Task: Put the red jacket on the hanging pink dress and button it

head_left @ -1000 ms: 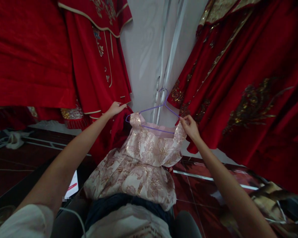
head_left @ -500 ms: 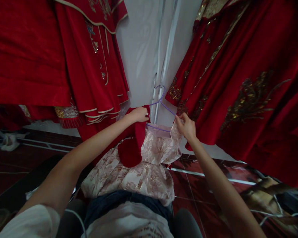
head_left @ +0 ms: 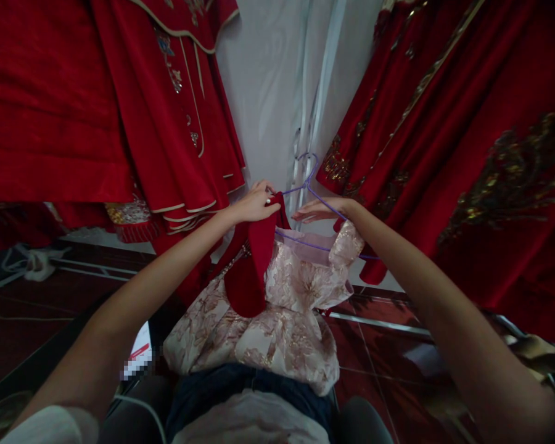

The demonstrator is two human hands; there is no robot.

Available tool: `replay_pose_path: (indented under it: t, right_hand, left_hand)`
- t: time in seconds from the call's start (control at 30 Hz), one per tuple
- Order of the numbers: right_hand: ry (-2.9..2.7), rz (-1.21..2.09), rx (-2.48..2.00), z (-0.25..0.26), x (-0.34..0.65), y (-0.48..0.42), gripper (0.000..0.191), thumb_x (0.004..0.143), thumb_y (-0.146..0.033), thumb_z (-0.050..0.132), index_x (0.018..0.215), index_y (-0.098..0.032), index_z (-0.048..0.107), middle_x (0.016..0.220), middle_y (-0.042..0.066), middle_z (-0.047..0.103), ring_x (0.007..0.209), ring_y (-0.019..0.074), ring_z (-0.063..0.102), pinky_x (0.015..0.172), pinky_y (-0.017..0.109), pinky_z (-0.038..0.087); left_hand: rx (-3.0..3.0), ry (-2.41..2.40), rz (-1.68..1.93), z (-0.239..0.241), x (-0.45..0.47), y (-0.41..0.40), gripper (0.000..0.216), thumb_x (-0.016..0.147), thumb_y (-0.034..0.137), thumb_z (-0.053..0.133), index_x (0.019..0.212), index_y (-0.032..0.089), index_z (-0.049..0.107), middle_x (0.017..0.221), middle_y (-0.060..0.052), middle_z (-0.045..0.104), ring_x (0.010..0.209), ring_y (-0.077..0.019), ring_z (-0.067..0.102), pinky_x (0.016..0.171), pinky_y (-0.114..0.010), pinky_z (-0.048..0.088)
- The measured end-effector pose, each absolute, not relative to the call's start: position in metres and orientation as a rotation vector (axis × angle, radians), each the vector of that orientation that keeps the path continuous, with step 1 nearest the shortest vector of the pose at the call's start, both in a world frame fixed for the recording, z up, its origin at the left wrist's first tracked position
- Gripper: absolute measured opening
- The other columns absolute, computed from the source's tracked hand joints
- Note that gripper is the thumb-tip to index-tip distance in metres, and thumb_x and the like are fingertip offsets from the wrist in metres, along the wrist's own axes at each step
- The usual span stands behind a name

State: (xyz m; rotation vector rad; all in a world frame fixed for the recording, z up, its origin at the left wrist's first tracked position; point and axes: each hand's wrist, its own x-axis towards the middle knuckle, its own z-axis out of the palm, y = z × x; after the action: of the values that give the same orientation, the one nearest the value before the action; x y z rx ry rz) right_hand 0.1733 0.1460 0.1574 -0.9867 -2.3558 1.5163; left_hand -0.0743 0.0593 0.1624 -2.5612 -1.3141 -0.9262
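Note:
On my lap lies a dress (head_left: 282, 336) of pale cream-pink fabric with a shiny floral pattern. A thin purple hanger (head_left: 305, 241) sits in its neck opening, hook upward. My left hand (head_left: 258, 203), with a ring on one finger, grips the top of a red strap (head_left: 261, 246) at the hanger's left shoulder; the strap's rounded lower end rests over the bodice. My right hand (head_left: 322, 209) holds nothing, fingers stretched out flat toward the left, close to the hanger's right arm. The dress's right shoulder (head_left: 346, 246) sits on the hanger below my right wrist.
Long red garments hang at left (head_left: 166, 135) and right (head_left: 453, 154), the right one with gold embroidery. Between them stands a pale wall (head_left: 268, 92) with metal poles. A lit phone (head_left: 141, 345) lies by my left forearm. Dark red tiles (head_left: 365, 382) cover the floor.
My right hand has let go of the dress's right shoulder and moved inward to the left, its fingers straightened. My left hand still grips the red strap. The phone shows more fully.

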Motion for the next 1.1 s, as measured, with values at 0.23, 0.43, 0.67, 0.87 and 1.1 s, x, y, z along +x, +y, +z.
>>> replay_pose_path:
  t: [0.23,0.43,0.67,0.87,1.1]
  right_hand:
    - [-2.282,1.832,-0.896,0.141,0.143,0.149,0.039,0.085,-0.042,0.058,0.115,-0.018,0.064,0.139,0.008,0.052,0.133,0.0193,0.042,0.110,0.034,0.035]
    - [-2.164,1.658,-0.905,0.138,0.148,0.146,0.022,0.070,-0.018,0.067,0.092,-0.015,0.065,0.094,0.007,0.071,0.091,0.0181,0.065,0.091,0.034,0.049]
    - [-2.218,0.433,-1.379,0.146,0.159,0.155,0.030,0.065,-0.011,0.065,0.094,-0.015,0.059,0.082,0.002,0.064,0.074,0.0165,0.060,0.068,0.026,0.048]
    - [-1.868,-0.036,-1.702,0.152,0.203,0.148,0.034,0.066,-0.011,0.060,0.099,-0.018,0.059,0.099,0.009,0.064,0.092,0.0233,0.061,0.083,0.036,0.048]
    - [-1.765,0.003,-1.859,0.140,0.297,0.140,0.030,0.057,-0.006,0.059,0.084,-0.018,0.066,0.082,0.003,0.067,0.074,0.0167,0.062,0.071,0.025,0.047]
  left_hand:
    - [-2.608,-1.765,-0.737,0.145,-0.065,0.076,0.034,0.083,0.039,0.046,0.086,0.016,0.070,0.120,-0.010,0.056,0.115,-0.0269,0.049,0.104,-0.041,0.036]
    - [-2.503,-1.591,-0.560,0.131,-0.059,0.084,0.033,0.082,0.042,0.052,0.087,0.018,0.074,0.114,-0.014,0.053,0.113,-0.0332,0.047,0.098,-0.047,0.037]
    - [-2.414,-1.535,-0.615,0.111,-0.059,0.093,0.032,0.083,0.040,0.054,0.094,0.018,0.075,0.115,-0.014,0.051,0.113,-0.0322,0.047,0.099,-0.046,0.037]
    - [-2.401,-1.485,-0.590,0.110,-0.065,0.089,0.034,0.083,0.041,0.054,0.094,0.017,0.075,0.116,-0.016,0.050,0.115,-0.0351,0.045,0.097,-0.050,0.037]
    - [-2.447,-1.441,-0.565,0.102,-0.052,0.087,0.034,0.084,0.041,0.053,0.094,0.015,0.074,0.116,-0.017,0.050,0.117,-0.0340,0.046,0.100,-0.049,0.035]
